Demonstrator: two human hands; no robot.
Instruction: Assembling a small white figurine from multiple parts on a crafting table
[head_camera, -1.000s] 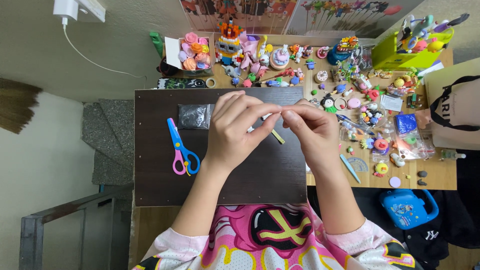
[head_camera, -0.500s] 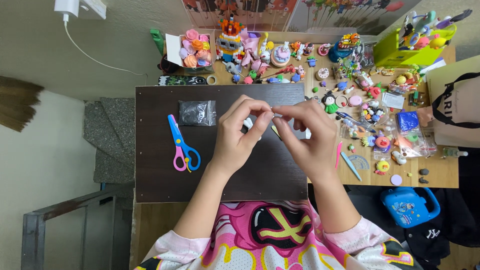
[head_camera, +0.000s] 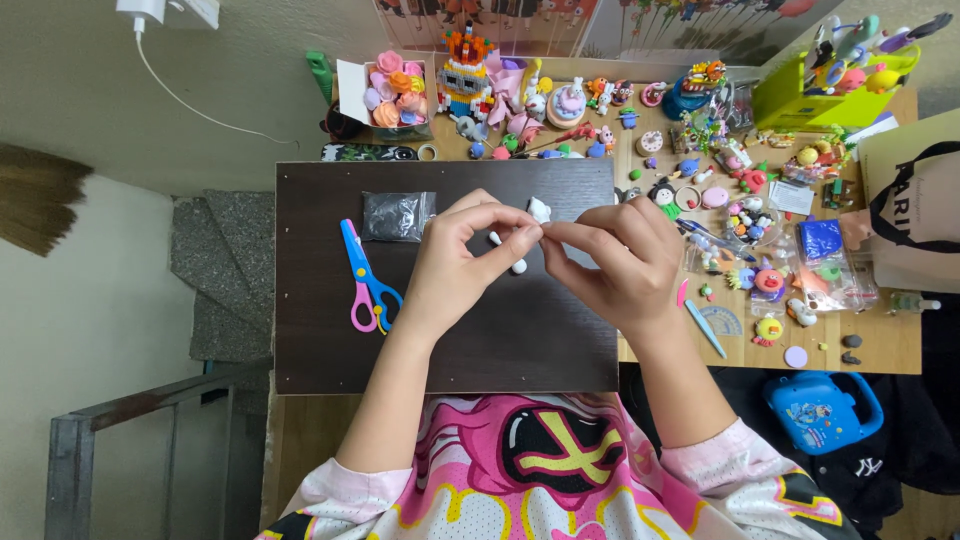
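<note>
Small dark plastic packet (head_camera: 397, 216), square, glossy, flat on the dark board just right of the scissors; clear bags (head_camera: 830, 265) with blue and orange contents on the wooden table at right. Yellow-green open box (head_camera: 815, 98) at top right; colourful posters (head_camera: 600, 20) along the far edge.

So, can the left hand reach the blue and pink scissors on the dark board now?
Probably yes. The scissors lie open on the dark board just beside the left hand, nothing between. But its fingertips pinch a small white piece with the right hand.
</note>
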